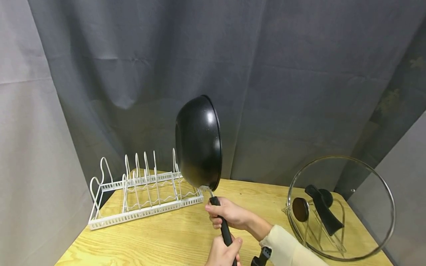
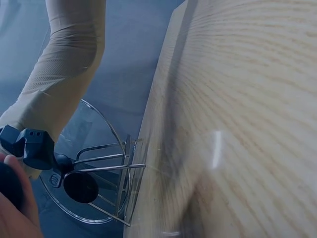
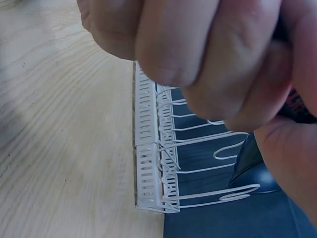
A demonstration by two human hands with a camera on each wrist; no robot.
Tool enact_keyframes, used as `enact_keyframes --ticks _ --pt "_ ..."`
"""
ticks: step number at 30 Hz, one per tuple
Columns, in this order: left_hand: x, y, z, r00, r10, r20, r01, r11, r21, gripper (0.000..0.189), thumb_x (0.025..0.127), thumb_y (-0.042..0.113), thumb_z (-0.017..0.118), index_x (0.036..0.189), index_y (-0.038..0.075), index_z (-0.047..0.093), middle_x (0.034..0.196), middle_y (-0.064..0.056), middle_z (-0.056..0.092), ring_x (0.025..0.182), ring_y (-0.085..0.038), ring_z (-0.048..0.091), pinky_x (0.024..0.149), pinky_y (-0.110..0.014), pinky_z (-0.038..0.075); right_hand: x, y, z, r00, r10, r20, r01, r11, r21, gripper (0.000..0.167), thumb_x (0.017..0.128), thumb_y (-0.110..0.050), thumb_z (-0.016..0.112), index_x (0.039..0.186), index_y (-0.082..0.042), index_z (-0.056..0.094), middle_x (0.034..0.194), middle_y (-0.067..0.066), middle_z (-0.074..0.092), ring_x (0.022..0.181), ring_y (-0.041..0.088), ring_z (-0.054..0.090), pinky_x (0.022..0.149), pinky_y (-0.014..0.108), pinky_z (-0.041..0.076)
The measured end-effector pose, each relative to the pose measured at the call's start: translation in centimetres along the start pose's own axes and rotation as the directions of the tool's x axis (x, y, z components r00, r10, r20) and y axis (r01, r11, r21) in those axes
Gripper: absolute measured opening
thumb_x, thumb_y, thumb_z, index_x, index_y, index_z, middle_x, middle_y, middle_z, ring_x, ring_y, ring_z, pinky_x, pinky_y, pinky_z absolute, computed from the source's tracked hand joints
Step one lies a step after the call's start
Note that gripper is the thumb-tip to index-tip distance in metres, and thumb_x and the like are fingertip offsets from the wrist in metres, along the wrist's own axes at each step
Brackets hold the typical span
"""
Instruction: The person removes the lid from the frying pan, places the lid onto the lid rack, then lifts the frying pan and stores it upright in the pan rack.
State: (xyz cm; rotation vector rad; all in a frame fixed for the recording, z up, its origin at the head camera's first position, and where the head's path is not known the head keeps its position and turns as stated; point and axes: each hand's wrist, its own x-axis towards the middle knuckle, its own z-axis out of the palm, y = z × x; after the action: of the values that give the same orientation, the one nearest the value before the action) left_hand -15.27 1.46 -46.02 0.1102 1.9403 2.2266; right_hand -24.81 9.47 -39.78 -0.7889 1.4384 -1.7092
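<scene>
A black wok [image 1: 199, 144] is raised on edge with its base turned left, its side overlapping the right end of the white rack [image 1: 146, 212] in the head view. My right hand [image 1: 233, 214] grips the upper part of its black handle [image 1: 225, 232], near the metal joint. Lower down, my left hand [image 1: 224, 253] wraps the same handle near its end. The right wrist view has curled right-hand fingers [image 3: 213, 59] filling its top, with a piece of the wok [image 3: 257, 171] behind them. Only part of the left hand [image 2: 20, 213] shows at the left wrist view's lower corner.
On the table's [image 1: 159, 240] right side, a large glass lid [image 1: 387, 221] with a metal rim leans in a wire stand [image 1: 342, 218]. A black handle [image 1: 323, 210] is at the lid's middle. Dark grey curtain [image 1: 283, 92] hangs behind the table.
</scene>
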Motion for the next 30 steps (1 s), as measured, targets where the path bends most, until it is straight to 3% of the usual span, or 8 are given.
enact_keyframes --ticks 5,15,22,27,30 --pt "-0.2 -0.1 -0.1 1.000 0.001 -0.030 -0.001 1.000 0.022 0.023 0.086 0.022 0.061 0.069 0.009 0.053 0.047 0.004 0.048 0.039 -0.006 0.048 0.041 -0.019 0.041 0.2 0.4 0.1 1.000 0.027 -0.005 -0.027 1.000 0.004 0.025 0.102 -0.017 0.042 0.078 -0.010 0.039 0.061 -0.005 0.036 0.051 0.005 0.036 0.055 0.022 0.035" --pt "-0.5 0.9 -0.8 1.000 -0.007 0.011 0.008 0.999 -0.038 0.022 0.089 0.021 0.058 0.072 0.009 0.051 0.050 0.004 0.047 0.039 -0.006 0.050 0.041 -0.020 0.043 1.1 -0.2 0.5 1.000 0.028 -0.009 -0.028 1.000 0.007 0.024 0.102 -0.016 0.040 0.079 -0.010 0.041 0.059 -0.006 0.035 0.050 0.005 0.037 0.054 0.020 0.036" --pt "-0.6 1.5 -0.5 1.000 0.027 -0.003 -0.027 0.998 -0.053 0.023 0.090 0.020 0.059 0.072 0.007 0.052 0.049 0.002 0.048 0.038 -0.008 0.052 0.040 -0.020 0.043 1.0 -0.6 0.7 0.999 0.037 -0.022 -0.036 0.999 0.032 0.022 0.102 -0.017 0.043 0.081 -0.009 0.042 0.058 -0.006 0.035 0.050 0.004 0.037 0.053 0.019 0.035" --pt "-0.7 1.6 -0.3 1.000 -0.002 -0.001 0.001 0.998 -0.068 0.025 0.089 0.020 0.060 0.069 0.009 0.050 0.049 0.003 0.047 0.038 -0.008 0.051 0.040 -0.021 0.044 0.9 -0.6 0.6 1.000 0.022 -0.002 -0.022 0.998 0.058 0.022 0.102 -0.015 0.042 0.081 -0.009 0.042 0.058 -0.006 0.034 0.050 0.004 0.036 0.053 0.019 0.034" --pt "-0.7 1.7 -0.1 1.000 0.012 -0.002 -0.012 0.998 -0.062 0.025 0.089 0.019 0.060 0.068 0.008 0.051 0.048 0.002 0.048 0.037 -0.008 0.051 0.040 -0.021 0.044 0.7 -0.5 0.5 1.000 0.000 0.015 -0.001 0.997 0.079 0.022 0.102 -0.015 0.041 0.080 -0.011 0.043 0.058 -0.007 0.033 0.050 0.003 0.036 0.052 0.018 0.034"
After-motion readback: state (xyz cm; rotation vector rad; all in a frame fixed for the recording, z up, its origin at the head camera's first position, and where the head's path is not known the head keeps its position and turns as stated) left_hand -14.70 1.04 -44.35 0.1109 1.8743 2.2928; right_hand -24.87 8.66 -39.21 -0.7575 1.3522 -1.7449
